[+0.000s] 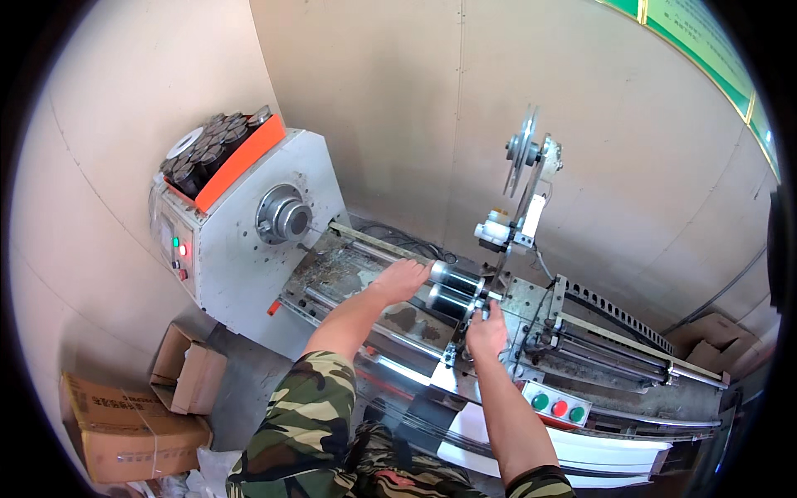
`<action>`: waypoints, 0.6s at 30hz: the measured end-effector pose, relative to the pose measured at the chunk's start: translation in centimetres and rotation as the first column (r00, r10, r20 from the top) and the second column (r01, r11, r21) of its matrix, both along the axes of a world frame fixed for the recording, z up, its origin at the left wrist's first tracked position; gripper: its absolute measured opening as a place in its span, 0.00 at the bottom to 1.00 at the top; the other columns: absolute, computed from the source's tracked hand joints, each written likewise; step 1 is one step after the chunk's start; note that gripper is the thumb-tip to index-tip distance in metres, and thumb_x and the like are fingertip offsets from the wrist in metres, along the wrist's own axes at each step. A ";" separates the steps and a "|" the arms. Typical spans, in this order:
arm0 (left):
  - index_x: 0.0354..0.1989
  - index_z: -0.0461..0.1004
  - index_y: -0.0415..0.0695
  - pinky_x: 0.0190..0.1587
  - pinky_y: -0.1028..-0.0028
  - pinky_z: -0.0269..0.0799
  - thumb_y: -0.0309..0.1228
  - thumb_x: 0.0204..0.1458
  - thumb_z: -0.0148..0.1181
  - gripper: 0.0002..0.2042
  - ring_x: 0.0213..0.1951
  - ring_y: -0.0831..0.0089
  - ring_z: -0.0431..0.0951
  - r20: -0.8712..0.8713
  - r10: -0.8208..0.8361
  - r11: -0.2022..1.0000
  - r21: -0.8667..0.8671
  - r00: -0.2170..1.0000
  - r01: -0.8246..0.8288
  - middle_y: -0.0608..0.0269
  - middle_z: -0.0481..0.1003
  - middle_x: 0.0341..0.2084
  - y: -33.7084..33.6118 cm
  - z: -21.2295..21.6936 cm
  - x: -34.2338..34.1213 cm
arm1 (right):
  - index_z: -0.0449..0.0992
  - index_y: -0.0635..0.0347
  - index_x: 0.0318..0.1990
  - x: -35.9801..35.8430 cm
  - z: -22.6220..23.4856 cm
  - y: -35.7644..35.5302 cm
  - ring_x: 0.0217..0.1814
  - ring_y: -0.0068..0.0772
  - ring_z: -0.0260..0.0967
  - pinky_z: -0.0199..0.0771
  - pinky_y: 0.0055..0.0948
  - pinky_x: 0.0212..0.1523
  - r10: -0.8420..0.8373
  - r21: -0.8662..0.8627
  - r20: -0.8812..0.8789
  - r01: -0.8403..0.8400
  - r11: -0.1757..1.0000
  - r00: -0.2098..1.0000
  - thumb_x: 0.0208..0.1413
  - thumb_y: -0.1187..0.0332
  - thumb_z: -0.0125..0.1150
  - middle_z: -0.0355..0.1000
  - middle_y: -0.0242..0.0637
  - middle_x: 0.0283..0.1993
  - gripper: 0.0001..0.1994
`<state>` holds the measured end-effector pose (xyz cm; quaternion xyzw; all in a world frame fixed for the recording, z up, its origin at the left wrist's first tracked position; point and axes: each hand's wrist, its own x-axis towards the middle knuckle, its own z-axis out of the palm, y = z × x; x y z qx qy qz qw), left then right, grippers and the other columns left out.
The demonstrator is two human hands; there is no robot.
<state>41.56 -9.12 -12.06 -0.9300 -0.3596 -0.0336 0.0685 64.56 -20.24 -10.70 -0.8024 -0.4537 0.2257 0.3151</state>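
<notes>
Two dark cylinders with silvery ends lie side by side across the middle of a lathe-like machine: an upper cylinder (459,277) and a lower cylinder (451,300). My left hand (403,279) is closed at the left end of the upper one; its curled fingers hide what they hold. At the right end of the pair, my right hand (486,334) is closed, with a finger and thumb up by a metal fitting (493,296). What lies inside that grip is hidden. Both forearms reach in over the machine's front rails.
Left stands the grey headstock (237,257) with a round chuck (286,216); an orange tray (241,163) of dark round parts sits on top. An upright arm with a disc (521,149) rises behind the cylinders. A button box (558,405) is near my right forearm. Cardboard boxes (137,427) stand lower left.
</notes>
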 end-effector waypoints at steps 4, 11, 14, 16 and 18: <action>0.66 0.62 0.35 0.48 0.63 0.69 0.25 0.53 0.51 0.28 0.42 0.63 0.73 0.000 0.019 1.000 0.023 1.000 -0.019 0.60 0.73 0.35 0.1 -1.3 0.2 | 0.70 0.58 0.63 0.2 0.5 -0.4 0.60 0.56 0.70 0.71 0.47 0.58 0.030 -0.040 -0.004 -0.030 0.999 1.000 0.60 0.60 0.58 0.69 0.48 0.63 0.25; 0.67 0.61 0.36 0.49 0.64 0.69 0.25 0.54 0.50 0.28 0.43 0.62 0.73 0.003 0.016 1.000 0.009 1.000 -0.016 0.60 0.73 0.36 0.3 -1.3 0.8 | 0.68 0.54 0.65 0.7 0.3 -0.2 0.59 0.57 0.71 0.71 0.50 0.57 0.025 -0.087 -0.033 -0.028 0.996 0.999 0.61 0.60 0.56 0.66 0.47 0.65 0.25; 0.67 0.60 0.36 0.48 0.64 0.70 0.25 0.53 0.50 0.29 0.43 0.62 0.73 -0.027 0.019 1.000 0.005 0.999 -0.019 0.60 0.73 0.36 0.3 -1.5 0.6 | 0.69 0.54 0.65 0.7 0.2 -0.2 0.59 0.57 0.70 0.71 0.50 0.57 0.040 -0.063 -0.027 -0.042 0.997 0.999 0.62 0.59 0.55 0.66 0.46 0.65 0.24; 0.67 0.61 0.34 0.46 0.64 0.70 0.26 0.52 0.51 0.30 0.42 0.62 0.73 -0.031 0.000 1.000 0.004 1.000 0.000 0.59 0.72 0.35 0.4 -1.6 0.4 | 0.69 0.54 0.65 0.7 0.5 -0.3 0.60 0.57 0.70 0.71 0.51 0.57 0.044 -0.077 -0.035 -0.046 0.996 0.998 0.62 0.58 0.54 0.66 0.47 0.65 0.24; 0.67 0.60 0.33 0.46 0.64 0.70 0.26 0.52 0.51 0.30 0.41 0.62 0.74 -0.042 -0.020 1.000 0.016 0.999 0.021 0.60 0.72 0.35 0.6 -1.5 0.8 | 0.69 0.54 0.64 0.7 0.8 -0.2 0.60 0.57 0.70 0.71 0.51 0.58 0.036 -0.089 -0.042 -0.040 0.995 0.998 0.62 0.58 0.53 0.66 0.47 0.64 0.24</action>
